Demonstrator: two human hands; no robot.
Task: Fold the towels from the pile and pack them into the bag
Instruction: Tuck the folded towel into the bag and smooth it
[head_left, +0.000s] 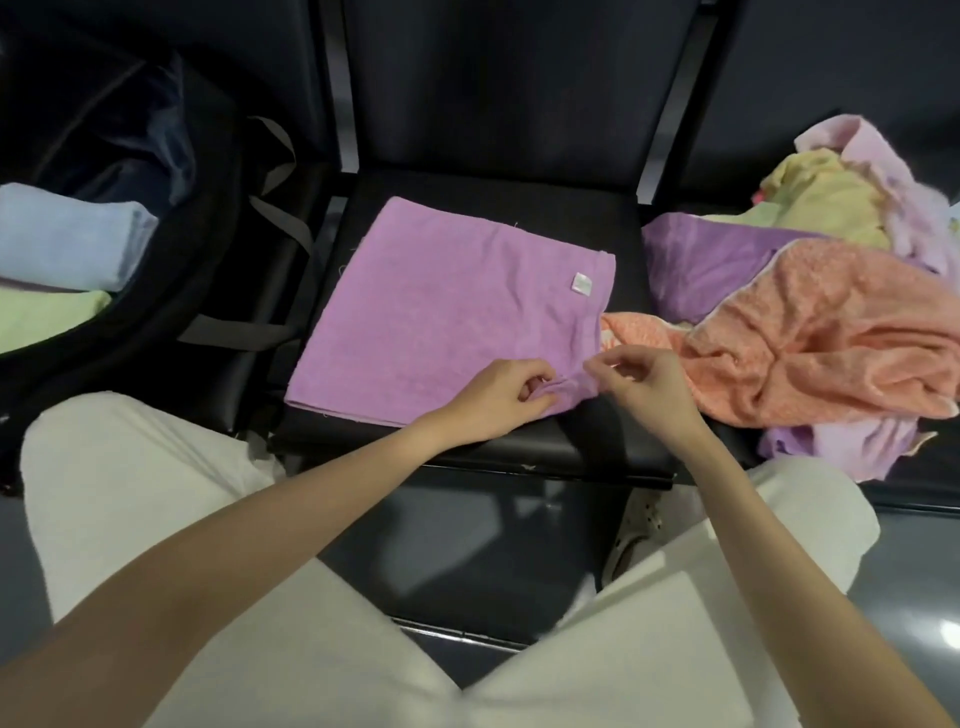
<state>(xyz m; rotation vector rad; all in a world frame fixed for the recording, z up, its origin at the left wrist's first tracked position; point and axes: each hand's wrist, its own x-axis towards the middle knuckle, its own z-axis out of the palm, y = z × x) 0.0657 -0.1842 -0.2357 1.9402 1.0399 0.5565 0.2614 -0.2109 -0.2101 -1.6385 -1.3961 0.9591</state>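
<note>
While purple towel (441, 306) lies flat on seat (618, 228), left hand (498, 397) and right hand (644, 384) pinch near-right corner.

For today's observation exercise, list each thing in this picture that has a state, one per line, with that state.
Flat purple terry towel: spread on the black seat, near corner bunched.
Left hand: pinching that corner.
Right hand: pinching it too.
Black bag: open, holding folded towels.
Folded light blue towel: packed.
Crumpled orange towel: unfolded on the pile.
</note>
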